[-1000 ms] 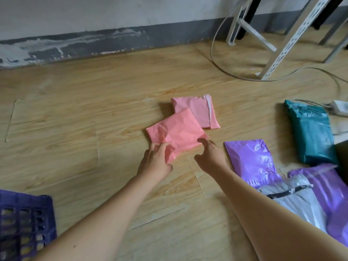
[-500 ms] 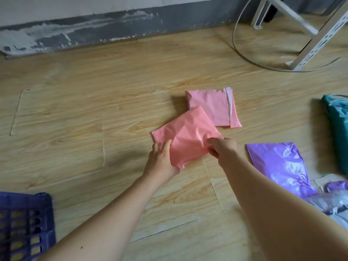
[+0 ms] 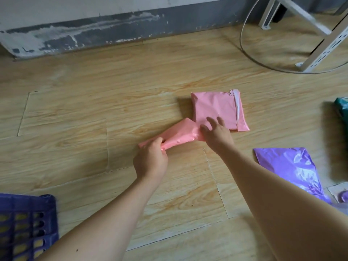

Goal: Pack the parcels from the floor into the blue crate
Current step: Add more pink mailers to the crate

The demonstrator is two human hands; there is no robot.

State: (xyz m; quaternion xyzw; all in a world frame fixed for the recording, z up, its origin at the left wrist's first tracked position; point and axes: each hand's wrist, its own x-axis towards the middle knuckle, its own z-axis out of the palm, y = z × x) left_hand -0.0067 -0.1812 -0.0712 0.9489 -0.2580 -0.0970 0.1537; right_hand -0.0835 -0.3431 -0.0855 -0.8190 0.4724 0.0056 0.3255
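Note:
My left hand (image 3: 150, 161) is closed on the near corner of a salmon-pink parcel (image 3: 178, 134), which is lifted and tilted on edge above the floor. My right hand (image 3: 216, 133) has its fingers spread, resting at the far end of that parcel and over the near edge of a second pink parcel (image 3: 216, 108) that lies flat on the floor with a white strip along its right side. A purple parcel (image 3: 290, 168) lies to the right. The blue crate (image 3: 28, 223) shows its corner at the bottom left.
A teal parcel (image 3: 341, 110) is at the right edge. Another purple parcel (image 3: 343, 196) peeks in at the lower right. White metal frame legs (image 3: 320, 48) and a looping cable (image 3: 250, 53) stand at the back right. A grey skirting wall (image 3: 113, 32) runs along the far side.
My left hand has lifted the salmon-pink parcel up on edge. My right hand let go of it and opened toward the second pink parcel. The view shifted left.

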